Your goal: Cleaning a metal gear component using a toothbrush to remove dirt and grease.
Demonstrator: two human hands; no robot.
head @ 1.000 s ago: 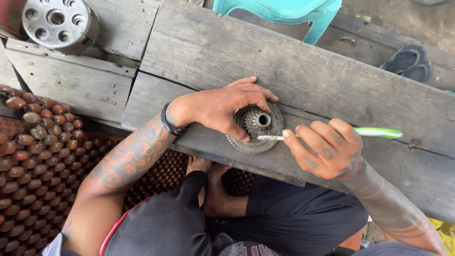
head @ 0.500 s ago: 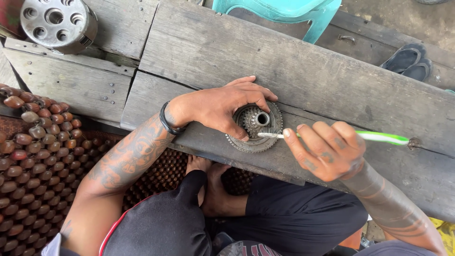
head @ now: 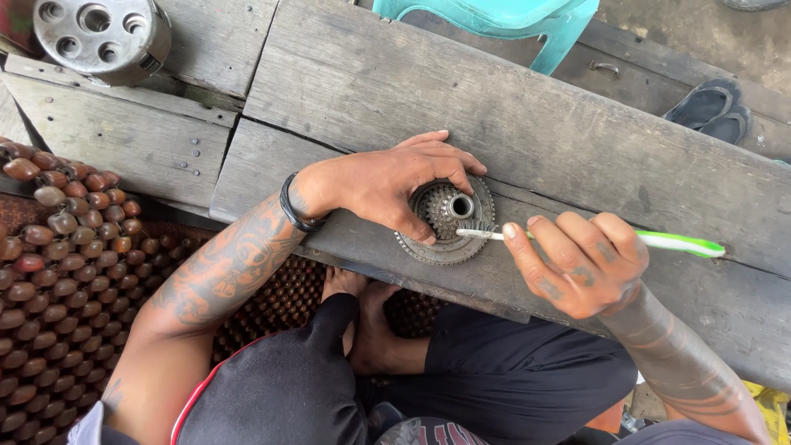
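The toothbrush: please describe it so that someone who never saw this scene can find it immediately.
Look at the wide grey wooden plank crossing the picture; on its near edge lies a round toothed metal cog stack, steadied by the left hand. The toothbrush is in the right hand, bristles at the cogs. It is the only slim white-and-green plastic thing.

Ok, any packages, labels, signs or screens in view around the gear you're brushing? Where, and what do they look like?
None in view: no package, label, sign or screen.
Only bare things: the toothed gear cluster under the left hand, the green-and-white toothbrush in the right hand, grey planks.
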